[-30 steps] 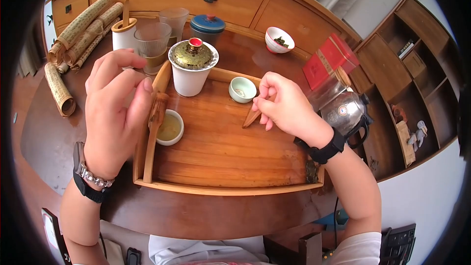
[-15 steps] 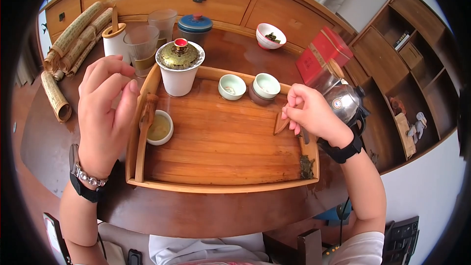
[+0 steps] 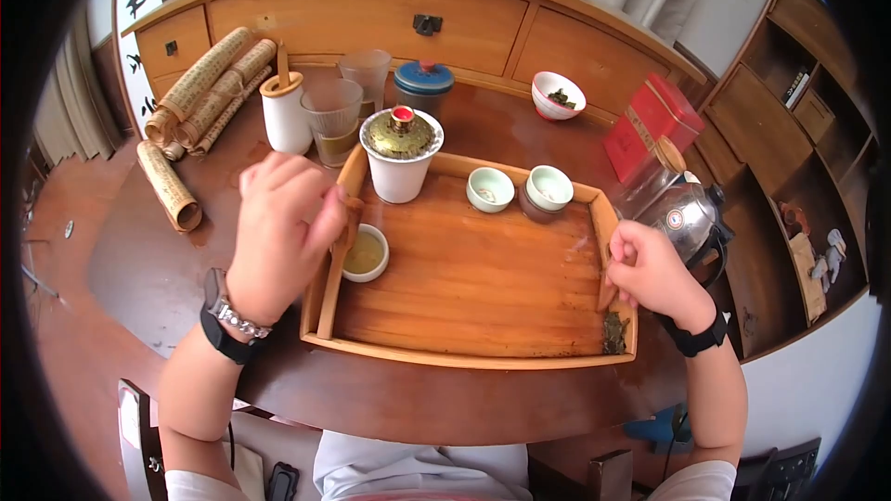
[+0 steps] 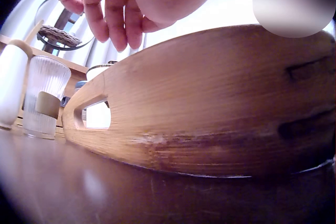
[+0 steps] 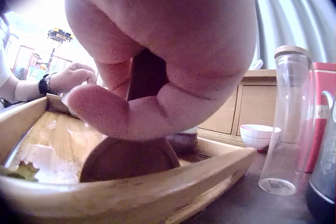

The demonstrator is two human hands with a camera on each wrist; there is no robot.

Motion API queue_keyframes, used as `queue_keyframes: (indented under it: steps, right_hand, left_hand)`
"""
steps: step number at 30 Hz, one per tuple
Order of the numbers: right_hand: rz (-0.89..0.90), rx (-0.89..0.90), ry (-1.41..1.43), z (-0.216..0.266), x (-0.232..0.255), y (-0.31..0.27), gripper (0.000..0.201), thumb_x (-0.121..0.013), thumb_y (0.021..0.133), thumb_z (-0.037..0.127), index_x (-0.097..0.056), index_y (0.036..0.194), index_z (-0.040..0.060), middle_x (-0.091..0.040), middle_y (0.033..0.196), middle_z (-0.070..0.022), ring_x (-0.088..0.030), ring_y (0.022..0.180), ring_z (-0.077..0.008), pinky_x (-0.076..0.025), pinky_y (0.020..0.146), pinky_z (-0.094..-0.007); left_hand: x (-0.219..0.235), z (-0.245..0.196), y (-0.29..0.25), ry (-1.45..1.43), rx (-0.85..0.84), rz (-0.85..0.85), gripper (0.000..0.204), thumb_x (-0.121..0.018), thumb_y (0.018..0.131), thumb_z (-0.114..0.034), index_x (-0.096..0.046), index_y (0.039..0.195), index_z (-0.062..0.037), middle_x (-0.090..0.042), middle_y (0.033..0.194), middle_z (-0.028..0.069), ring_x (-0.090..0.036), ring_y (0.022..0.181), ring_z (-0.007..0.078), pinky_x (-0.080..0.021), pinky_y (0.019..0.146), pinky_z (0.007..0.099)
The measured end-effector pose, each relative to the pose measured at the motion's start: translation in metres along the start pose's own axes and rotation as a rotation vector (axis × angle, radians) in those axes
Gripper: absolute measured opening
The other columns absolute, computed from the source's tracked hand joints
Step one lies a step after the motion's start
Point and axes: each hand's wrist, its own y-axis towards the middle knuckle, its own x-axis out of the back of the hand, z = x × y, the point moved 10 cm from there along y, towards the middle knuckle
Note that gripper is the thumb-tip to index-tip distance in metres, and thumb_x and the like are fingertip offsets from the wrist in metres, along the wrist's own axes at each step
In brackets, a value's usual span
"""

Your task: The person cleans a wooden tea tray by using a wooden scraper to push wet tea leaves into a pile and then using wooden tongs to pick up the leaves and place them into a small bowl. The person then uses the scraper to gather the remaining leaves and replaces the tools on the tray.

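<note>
My right hand (image 3: 650, 264) pinches a round brown coaster (image 5: 131, 161), held on edge beside the right wall of the wooden tray (image 3: 483, 353). Only a thin strip of the coaster shows in the head view. Dark wet tea leaves (image 3: 614, 332) lie in the tray's front right corner, just below that hand. Holding nothing, my left hand (image 3: 283, 232) hovers at the tray's left wall with fingers loosely bent. Close to its thumb is a white cup of yellowish tea (image 3: 365, 255). Two pale green cups (image 3: 490, 187) stand at the back; the right one sits on brown coasters (image 3: 541, 211).
A lidded white gaiwan (image 3: 401, 162) fills the tray's back left corner. Beyond the tray are ribbed glasses (image 3: 331, 116), a blue-lidded jar (image 3: 423, 83) and a bowl of leaves (image 3: 559, 97). Rightward stand a red tin (image 3: 652, 125), a glass bottle (image 5: 286, 129) and a steel kettle (image 3: 687, 213).
My right hand has carried the coaster rightward from near the green cups to the tray's right wall, uncovering the second green cup. My left hand stays by the left wall; the head view has shifted.
</note>
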Motion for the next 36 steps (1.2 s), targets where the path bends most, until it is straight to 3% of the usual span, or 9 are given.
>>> queue_keyframes:
  steps: [4, 7, 9, 11, 16, 17, 21, 33, 36]
  right_hand:
    - [-0.038, 0.071, 0.087, 0.01, 0.001, -0.011, 0.016, -0.059, 0.08, -0.001, -0.044, 0.078, 0.0039, -0.048, 0.061, -0.0004, -0.053, 0.054, -0.0072, -0.041, 0.047, -0.0247]
    - [-0.121, 0.476, -0.083, 0.044, -0.002, -0.03, 0.015, -0.062, 0.08, 0.002, -0.048, 0.084, 0.003, -0.055, 0.069, -0.0035, -0.054, 0.061, -0.0088, -0.043, 0.053, -0.0259]
    - [0.03, 0.225, -0.036, 0.045, -0.016, -0.044, 0.018, -0.062, 0.08, 0.002, -0.05, 0.094, 0.0031, -0.06, 0.083, -0.0067, -0.056, 0.065, -0.014, -0.046, 0.059, -0.0279]
    - [-0.043, 0.434, 0.032, 0.05, -0.026, -0.054, 0.02, -0.062, 0.081, 0.001, -0.052, 0.098, 0.0024, -0.062, 0.085, -0.0083, -0.057, 0.064, -0.0164, -0.046, 0.059, -0.0288]
    - [-0.28, 0.582, -0.28, 0.062, -0.045, -0.089, 0.024, -0.069, 0.082, 0.012, -0.056, 0.098, 0.0018, -0.063, 0.084, -0.0141, -0.06, 0.078, -0.0327, -0.049, 0.07, -0.041]
    - [-0.28, 0.589, -0.278, 0.063, -0.049, -0.094, 0.024, -0.069, 0.082, 0.012, -0.056, 0.098, 0.0018, -0.063, 0.084, -0.0141, -0.06, 0.078, -0.0327, -0.049, 0.07, -0.041]
    - [-0.289, 0.63, -0.478, 0.064, -0.066, -0.109, 0.027, -0.069, 0.081, 0.013, -0.055, 0.098, -0.0023, -0.065, 0.093, -0.0145, -0.057, 0.085, -0.0316, -0.048, 0.079, -0.0392]
    - [-0.304, 0.73, -0.429, 0.067, -0.074, -0.128, 0.024, -0.069, 0.076, 0.007, -0.055, 0.093, -0.0002, -0.061, 0.104, -0.0172, -0.056, 0.088, -0.032, -0.048, 0.08, -0.0391]
    - [-0.399, 0.795, -0.504, 0.074, -0.071, -0.135, 0.017, -0.067, 0.074, 0.005, -0.057, 0.086, 0.003, -0.061, 0.102, -0.0145, -0.056, 0.086, -0.0301, -0.047, 0.074, -0.0387]
  left_hand:
    - [-0.006, -0.007, 0.002, -0.013, -0.027, 0.034, 0.007, -0.067, 0.078, -0.008, -0.06, 0.075, -0.0065, -0.057, 0.072, 0.0057, -0.055, 0.077, 0.0252, -0.039, 0.074, 0.0367]
    - [-0.009, -0.008, 0.005, 0.023, -0.001, 0.094, 0.008, -0.065, 0.08, -0.01, -0.061, 0.076, -0.0046, -0.057, 0.071, 0.0069, -0.055, 0.074, 0.0256, -0.039, 0.071, 0.0367]
    - [-0.011, -0.007, 0.007, 0.009, 0.013, 0.14, 0.011, -0.065, 0.08, -0.012, -0.061, 0.073, -0.0042, -0.058, 0.068, 0.008, -0.056, 0.071, 0.0268, -0.041, 0.068, 0.0377]
    - [-0.009, -0.008, 0.011, -0.008, 0.029, 0.188, 0.015, -0.066, 0.08, -0.014, -0.061, 0.071, -0.0038, -0.059, 0.066, 0.0091, -0.057, 0.068, 0.028, -0.043, 0.066, 0.0386]
    - [-0.017, -0.021, -0.002, 0.129, 0.163, 0.634, 0.03, -0.066, 0.083, -0.03, -0.064, 0.068, -0.0039, -0.06, 0.062, 0.015, -0.06, 0.062, 0.0333, -0.047, 0.058, 0.0424]
    - [-0.024, -0.017, -0.014, 0.234, 0.214, 0.809, 0.035, -0.065, 0.084, -0.035, -0.066, 0.068, -0.0041, -0.06, 0.062, 0.0153, -0.06, 0.062, 0.0334, -0.048, 0.058, 0.0427]
    - [-0.025, -0.025, -0.037, 0.308, 0.174, 0.936, 0.042, -0.064, 0.084, -0.043, -0.067, 0.067, -0.0041, -0.061, 0.063, 0.0153, -0.061, 0.062, 0.0342, -0.048, 0.059, 0.0435]
    - [0.003, -0.046, -0.028, 0.283, 0.311, 0.703, 0.025, -0.064, 0.076, -0.026, -0.068, 0.064, -0.0037, -0.059, 0.058, 0.0174, -0.06, 0.058, 0.0351, -0.051, 0.06, 0.0428]
    - [-0.002, -0.081, -0.025, 0.121, 0.129, 0.613, 0.025, -0.063, 0.076, -0.025, -0.067, 0.064, -0.0037, -0.059, 0.06, 0.0187, -0.061, 0.059, 0.0359, -0.051, 0.06, 0.0428]
